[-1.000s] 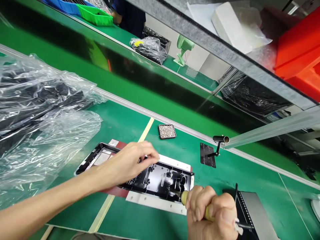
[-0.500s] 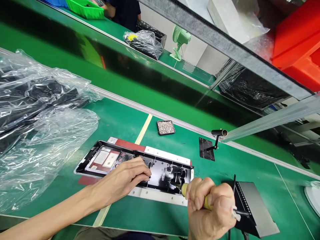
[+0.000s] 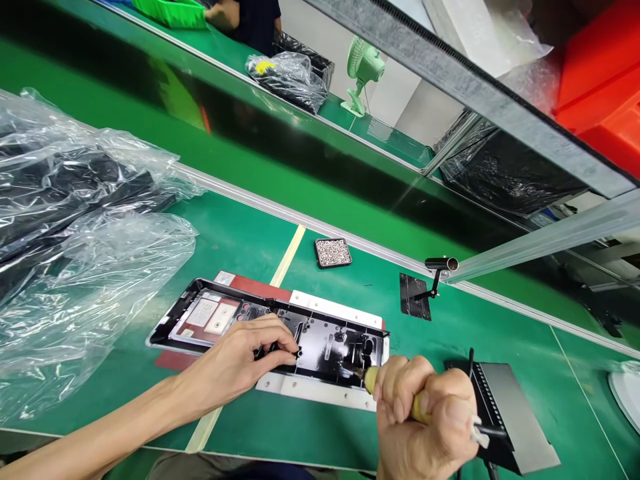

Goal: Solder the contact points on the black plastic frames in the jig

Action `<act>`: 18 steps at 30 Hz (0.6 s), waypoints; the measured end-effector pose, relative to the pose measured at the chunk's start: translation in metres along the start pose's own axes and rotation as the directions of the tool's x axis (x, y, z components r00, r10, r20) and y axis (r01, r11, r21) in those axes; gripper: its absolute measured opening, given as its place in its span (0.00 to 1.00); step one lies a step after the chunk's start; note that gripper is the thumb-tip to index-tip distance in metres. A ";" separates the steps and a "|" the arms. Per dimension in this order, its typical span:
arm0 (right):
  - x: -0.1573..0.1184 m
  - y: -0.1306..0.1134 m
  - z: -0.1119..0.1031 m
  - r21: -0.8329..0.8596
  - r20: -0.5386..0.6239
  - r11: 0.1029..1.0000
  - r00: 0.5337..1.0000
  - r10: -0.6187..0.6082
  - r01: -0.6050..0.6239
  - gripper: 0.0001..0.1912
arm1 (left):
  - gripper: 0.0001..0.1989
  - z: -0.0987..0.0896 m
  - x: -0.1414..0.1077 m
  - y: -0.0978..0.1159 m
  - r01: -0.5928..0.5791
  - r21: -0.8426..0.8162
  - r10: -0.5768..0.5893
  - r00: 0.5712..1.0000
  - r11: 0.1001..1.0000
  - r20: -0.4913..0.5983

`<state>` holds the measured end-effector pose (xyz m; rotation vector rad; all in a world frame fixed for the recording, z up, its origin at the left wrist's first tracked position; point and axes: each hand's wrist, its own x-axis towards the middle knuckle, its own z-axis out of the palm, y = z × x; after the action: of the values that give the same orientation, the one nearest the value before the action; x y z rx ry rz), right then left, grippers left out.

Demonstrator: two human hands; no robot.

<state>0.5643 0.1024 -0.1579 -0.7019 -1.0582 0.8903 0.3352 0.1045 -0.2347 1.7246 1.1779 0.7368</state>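
A long black plastic housing (image 3: 320,353) lies open side up on a red and white fixture (image 3: 345,308), tilted slightly down to the right. My left hand (image 3: 257,350) rests over its middle, thumb and fingertips brought close together at something too small to make out. In my right hand (image 3: 425,407) is a yellow-handled tool (image 3: 371,379) with a cable at its back end, gripped in wrapped fingers. The tool's metal tip points left into the right part of the housing, near some molded black parts.
Clear plastic bags with black parts (image 3: 75,200) cover the left side. Behind the housing sits a small tray of metallic pieces (image 3: 333,253). A black holder (image 3: 415,297) and a dark metal box (image 3: 515,413) stand to the right. A person's arm (image 3: 223,15) shows across the bench.
The thumb and fingertips of my left hand have parted slightly and shifted a little. My right hand stays nearly in place with the tool. The view has shifted slightly.
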 end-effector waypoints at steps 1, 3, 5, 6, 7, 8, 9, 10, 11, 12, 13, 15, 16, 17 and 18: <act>0.000 0.000 0.000 0.000 0.000 1.000 1.000 0.001 -0.001 0.19 | 0.07 0.000 0.000 0.000 -0.025 0.007 0.025 1.000 1.000 -0.005; 0.000 0.000 0.000 -0.002 -0.001 1.000 1.000 0.000 0.000 0.19 | 0.09 0.000 0.000 0.000 -0.094 0.033 0.095 0.995 0.995 -0.025; 0.000 0.000 0.001 -0.006 -0.001 1.000 1.000 -0.002 0.002 0.19 | 0.09 0.002 -0.001 0.000 -0.159 0.069 0.163 0.986 0.985 -0.046; 0.000 0.000 0.001 -0.007 -0.003 1.000 1.000 -0.002 0.002 0.19 | 0.09 0.002 -0.001 -0.001 -0.182 0.089 0.187 0.981 0.979 -0.053; 0.000 0.000 0.001 -0.009 -0.005 1.000 1.000 -0.002 0.002 0.19 | 0.09 0.003 -0.001 -0.001 -0.201 0.109 0.207 0.977 0.974 -0.050; 0.000 -0.001 0.001 -0.011 -0.009 1.000 1.000 -0.001 0.001 0.20 | 0.09 0.004 -0.001 -0.002 -0.215 0.128 0.221 0.975 0.968 -0.035; 0.000 -0.001 0.001 -0.013 -0.013 1.000 1.000 0.003 -0.003 0.20 | 0.10 0.004 -0.001 -0.002 -0.228 0.144 0.232 0.973 0.963 -0.009; 0.000 -0.001 0.001 -0.016 -0.016 1.000 1.000 0.006 -0.006 0.20 | 0.10 0.004 0.000 -0.003 -0.244 0.159 0.244 0.970 0.957 0.019; 0.000 -0.001 0.002 -0.019 -0.020 1.000 1.000 0.009 -0.010 0.20 | 0.10 0.004 0.002 -0.002 -0.261 0.172 0.257 0.965 0.950 0.049; 0.000 -0.001 0.002 -0.022 -0.024 1.000 1.000 0.010 -0.011 0.21 | 0.10 0.003 0.003 -0.001 -0.278 0.183 0.269 0.960 0.943 0.073; 0.000 -0.001 0.002 -0.024 -0.030 1.000 0.999 0.011 -0.012 0.21 | 0.10 0.002 0.006 0.000 -0.299 0.191 0.286 0.954 0.935 0.093; 0.000 -0.001 0.003 -0.025 -0.041 1.000 0.999 0.011 -0.012 0.21 | 0.09 -0.001 0.011 0.004 -0.342 0.204 0.324 0.939 0.917 0.120; 0.000 -0.001 0.003 -0.022 -0.045 1.000 0.999 0.010 -0.011 0.21 | 0.09 -0.003 0.014 0.006 -0.358 0.209 0.336 0.932 0.910 0.135; 0.000 -0.001 0.002 -0.019 -0.044 1.000 0.999 0.010 -0.011 0.21 | 0.10 -0.004 0.016 0.008 -0.371 0.213 0.345 0.926 0.904 0.150; 0.000 -0.001 0.002 -0.016 -0.040 1.000 0.999 0.012 -0.013 0.20 | 0.10 -0.006 0.019 0.010 -0.386 0.218 0.356 0.920 0.897 0.163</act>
<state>0.5623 0.1017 -0.1566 -0.7380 -1.0279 0.8759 0.3415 0.1226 -0.2229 2.2101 0.8927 0.7210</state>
